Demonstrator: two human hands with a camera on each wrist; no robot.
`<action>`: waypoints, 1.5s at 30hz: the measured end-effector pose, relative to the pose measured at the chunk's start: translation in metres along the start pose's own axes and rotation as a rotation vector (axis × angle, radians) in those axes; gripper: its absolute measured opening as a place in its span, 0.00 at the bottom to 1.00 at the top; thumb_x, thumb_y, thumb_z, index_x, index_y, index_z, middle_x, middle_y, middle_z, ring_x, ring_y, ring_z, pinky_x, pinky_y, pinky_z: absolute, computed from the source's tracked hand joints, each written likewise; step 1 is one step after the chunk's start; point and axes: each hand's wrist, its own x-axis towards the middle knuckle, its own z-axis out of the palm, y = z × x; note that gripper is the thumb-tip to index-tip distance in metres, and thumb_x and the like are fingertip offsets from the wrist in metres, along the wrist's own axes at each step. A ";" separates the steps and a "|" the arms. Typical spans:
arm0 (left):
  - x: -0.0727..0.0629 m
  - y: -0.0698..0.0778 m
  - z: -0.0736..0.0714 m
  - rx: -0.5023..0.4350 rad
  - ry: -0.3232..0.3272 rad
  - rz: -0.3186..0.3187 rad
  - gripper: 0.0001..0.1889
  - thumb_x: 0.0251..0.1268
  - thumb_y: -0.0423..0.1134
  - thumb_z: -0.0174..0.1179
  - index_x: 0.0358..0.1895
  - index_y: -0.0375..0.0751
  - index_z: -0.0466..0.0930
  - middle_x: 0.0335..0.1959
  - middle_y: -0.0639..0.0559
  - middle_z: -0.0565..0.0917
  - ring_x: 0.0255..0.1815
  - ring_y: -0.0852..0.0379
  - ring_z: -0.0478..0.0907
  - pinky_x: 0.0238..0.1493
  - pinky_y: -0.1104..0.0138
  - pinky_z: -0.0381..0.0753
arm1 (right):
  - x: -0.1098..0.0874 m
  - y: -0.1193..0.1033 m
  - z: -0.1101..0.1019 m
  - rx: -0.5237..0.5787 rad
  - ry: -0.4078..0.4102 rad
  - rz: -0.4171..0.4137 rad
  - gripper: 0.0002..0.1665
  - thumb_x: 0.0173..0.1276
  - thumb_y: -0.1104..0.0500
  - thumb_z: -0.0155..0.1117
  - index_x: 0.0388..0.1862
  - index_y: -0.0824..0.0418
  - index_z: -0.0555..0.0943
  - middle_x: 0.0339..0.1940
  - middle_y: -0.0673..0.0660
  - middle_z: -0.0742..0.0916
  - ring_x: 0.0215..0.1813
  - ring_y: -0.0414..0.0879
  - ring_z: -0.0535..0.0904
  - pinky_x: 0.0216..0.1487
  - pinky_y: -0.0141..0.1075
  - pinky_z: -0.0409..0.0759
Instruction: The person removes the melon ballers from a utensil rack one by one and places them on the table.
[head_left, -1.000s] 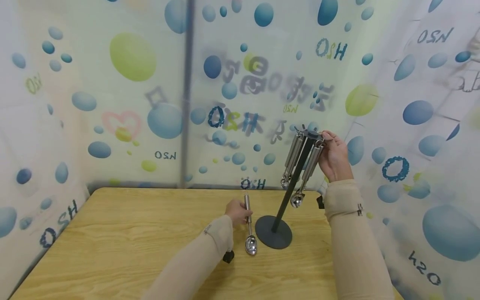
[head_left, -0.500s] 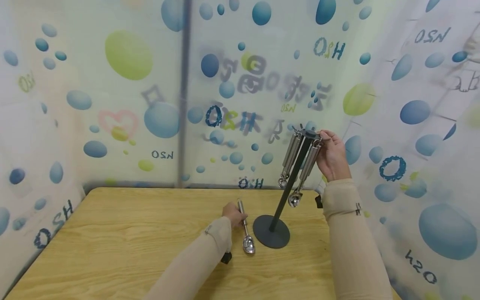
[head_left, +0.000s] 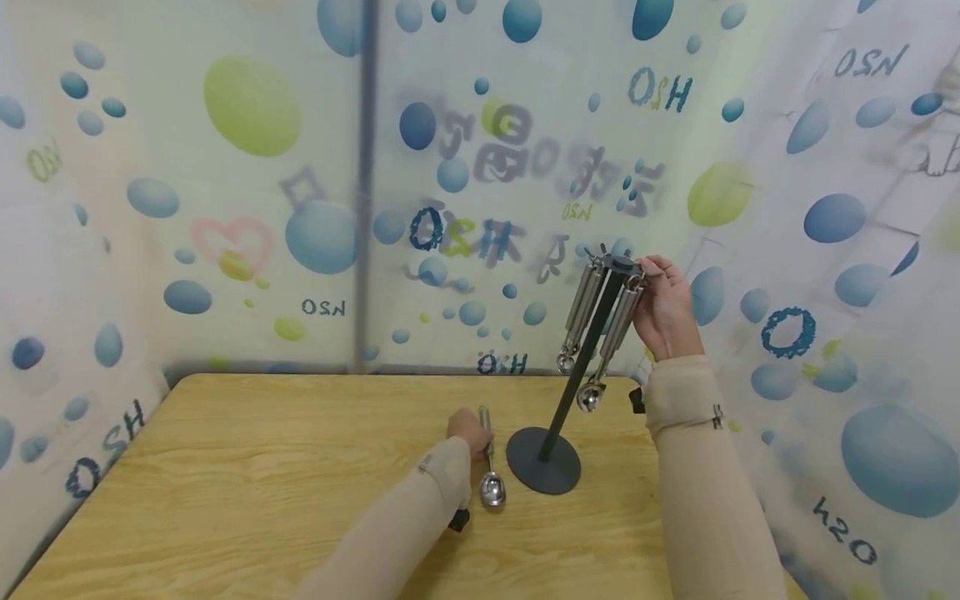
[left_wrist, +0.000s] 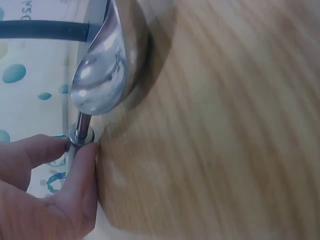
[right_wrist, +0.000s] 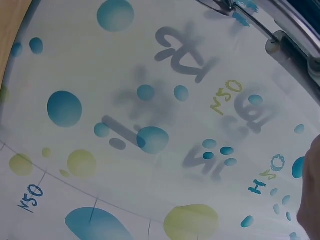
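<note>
My left hand (head_left: 468, 429) pinches the handle of a metal ice cream scoop (head_left: 492, 489) between thumb and fingers, left of a dark stand (head_left: 543, 461). In the left wrist view, the scoop's shiny bowl (left_wrist: 100, 75) is close over the wood, and the fingertips (left_wrist: 82, 160) grip the collar below its neck. At the stand's top, my right hand (head_left: 670, 312) pinches a hook at the rim with thumb and forefinger. Several silver-handled utensils (head_left: 619, 325) hang there, one ending in a scoop bowl (head_left: 590, 397). Only a sliver of that hand (right_wrist: 310, 190) enters the right wrist view.
The stand's round base rests on a wooden table (head_left: 300, 467), towards its right side. Behind the table and along both sides hang printed curtains (head_left: 255, 167) with blue and green bubbles. A black wrist device (head_left: 459, 521) sits under the left sleeve.
The scoop's handle tips left, then comes back nearly upright with its top end lower. My left hand stays on it. The right hand keeps its place at the stand's top.
</note>
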 end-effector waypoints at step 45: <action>-0.139 0.162 -0.010 0.029 0.075 0.965 0.16 0.78 0.39 0.57 0.62 0.38 0.77 0.56 0.46 0.81 0.56 0.54 0.79 0.58 0.66 0.79 | -0.001 -0.001 0.001 0.003 -0.009 0.021 0.09 0.76 0.65 0.60 0.34 0.67 0.77 0.27 0.53 0.82 0.30 0.42 0.76 0.35 0.30 0.75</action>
